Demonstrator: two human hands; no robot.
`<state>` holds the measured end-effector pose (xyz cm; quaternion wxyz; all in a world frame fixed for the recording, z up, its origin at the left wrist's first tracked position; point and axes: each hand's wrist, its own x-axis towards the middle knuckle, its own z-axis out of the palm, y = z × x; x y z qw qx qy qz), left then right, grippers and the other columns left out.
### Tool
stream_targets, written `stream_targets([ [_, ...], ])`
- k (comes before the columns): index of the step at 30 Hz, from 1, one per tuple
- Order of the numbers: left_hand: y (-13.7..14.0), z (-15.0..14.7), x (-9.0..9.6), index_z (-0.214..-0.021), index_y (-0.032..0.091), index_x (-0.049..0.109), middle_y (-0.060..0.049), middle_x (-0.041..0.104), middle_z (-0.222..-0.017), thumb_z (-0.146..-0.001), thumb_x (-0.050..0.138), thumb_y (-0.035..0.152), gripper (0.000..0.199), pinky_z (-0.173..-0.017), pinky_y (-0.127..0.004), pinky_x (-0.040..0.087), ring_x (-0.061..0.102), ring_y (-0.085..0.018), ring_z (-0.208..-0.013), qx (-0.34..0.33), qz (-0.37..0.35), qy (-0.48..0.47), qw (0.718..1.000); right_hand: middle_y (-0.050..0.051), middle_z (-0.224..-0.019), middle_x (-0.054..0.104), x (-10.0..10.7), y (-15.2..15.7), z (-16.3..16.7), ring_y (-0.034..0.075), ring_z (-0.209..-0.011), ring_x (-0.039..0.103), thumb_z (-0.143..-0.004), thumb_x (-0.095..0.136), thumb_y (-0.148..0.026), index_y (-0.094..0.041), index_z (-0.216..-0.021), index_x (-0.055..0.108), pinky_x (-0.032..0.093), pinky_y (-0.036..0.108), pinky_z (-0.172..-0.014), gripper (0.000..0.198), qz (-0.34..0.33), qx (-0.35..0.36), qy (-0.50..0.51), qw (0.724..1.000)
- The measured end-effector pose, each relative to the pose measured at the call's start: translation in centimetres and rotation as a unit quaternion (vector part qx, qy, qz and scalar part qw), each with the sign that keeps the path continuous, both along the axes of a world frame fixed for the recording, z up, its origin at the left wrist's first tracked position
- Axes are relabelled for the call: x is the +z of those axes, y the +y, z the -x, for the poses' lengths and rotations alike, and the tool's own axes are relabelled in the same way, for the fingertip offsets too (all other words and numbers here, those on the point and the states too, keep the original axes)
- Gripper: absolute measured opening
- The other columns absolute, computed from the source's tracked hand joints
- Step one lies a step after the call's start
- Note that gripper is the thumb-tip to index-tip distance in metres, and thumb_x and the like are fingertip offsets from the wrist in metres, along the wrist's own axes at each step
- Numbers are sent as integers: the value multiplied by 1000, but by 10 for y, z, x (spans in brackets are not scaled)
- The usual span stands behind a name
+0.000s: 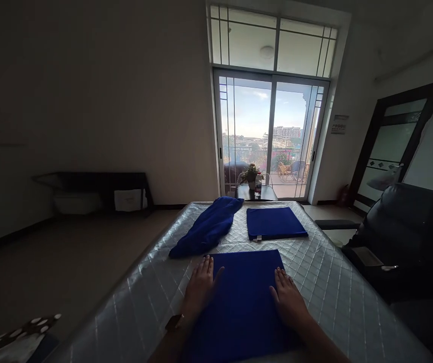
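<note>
A flat, folded blue cloth lies in front of me on a quilted silver cover. My left hand rests flat along its left edge, fingers stretched out and thumb apart. On the opposite edge lies my right hand, also flat with its thumb spread inward. Neither hand grips anything. Farther back on the right is a second blue cloth, neatly folded into a rectangle with a small white tag at its near edge. A loose, crumpled blue cloth stretches diagonally at the back left.
Beyond the far edge stands a small dark table with a potted plant and a bottle. A black leather armchair is on the right. Sliding glass doors are behind. A low dark shelf stands at left.
</note>
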<state>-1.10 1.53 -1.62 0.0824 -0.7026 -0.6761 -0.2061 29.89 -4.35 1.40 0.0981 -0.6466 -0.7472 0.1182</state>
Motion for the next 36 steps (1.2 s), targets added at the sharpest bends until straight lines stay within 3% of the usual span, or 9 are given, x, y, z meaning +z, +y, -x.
stream_targets([
  [4,-25,-53,11,-147,5,48,-20,46,-158,-102,22,55,72,-121,-48,40,40,-30,-149,-87,47,-7,995,9,-169,16,-2,-1,-2,21,-157,12,-101,19,-47,-8,-159,20,13,40,-128,69,-6,-1,13,1000],
  [8,-60,-126,10,-156,22,33,-10,42,-163,-103,29,54,62,-122,-47,40,36,-24,-151,-291,53,18,955,13,-168,23,-9,2,-4,23,-156,15,-101,21,-39,-6,-157,26,17,42,-127,66,-32,14,-2,999],
  [11,-74,-152,11,-159,22,23,-9,35,-166,-102,31,54,66,-124,-45,37,31,-23,-153,-339,67,19,938,15,-166,25,-12,3,-6,23,-156,17,-99,20,-30,-4,-156,29,19,43,-127,63,-47,37,-10,998],
  [14,-75,-138,19,-157,19,29,-11,36,-165,-102,28,56,67,-124,-47,36,32,-25,-153,-294,110,20,949,16,-166,26,-10,2,-7,25,-156,18,-100,21,-35,-3,-156,29,19,44,-127,65,-46,28,13,998],
  [18,-78,-83,30,-155,16,33,-12,34,-165,-100,24,63,73,-126,-49,33,30,-26,-153,-179,164,18,970,14,-167,23,-6,1,-6,24,-156,17,-100,22,-41,-5,-157,26,17,44,-127,67,-31,16,37,999],
  [24,-103,-10,22,-157,14,30,-9,29,-167,-100,24,60,73,-128,-46,27,26,-23,-155,-39,171,-3,985,13,-167,23,-10,3,-5,22,-156,15,-100,20,-40,-6,-157,26,16,42,-127,66,-34,13,8,999],
  [29,-112,-2,22,-156,12,30,-10,27,-168,-98,25,64,78,-129,-43,24,22,-22,-156,-19,177,-27,984,14,-167,24,-12,2,-3,21,-156,14,-101,20,-39,-5,-157,26,17,42,-127,65,-42,13,-21,999],
  [36,-116,-6,30,-157,13,28,-9,24,-169,-96,24,68,82,-128,-43,24,19,-23,-156,-18,181,-41,983,15,-164,28,7,-14,0,24,-154,21,-100,27,-35,-7,-155,33,20,47,-126,62,-62,39,-79,994],
])
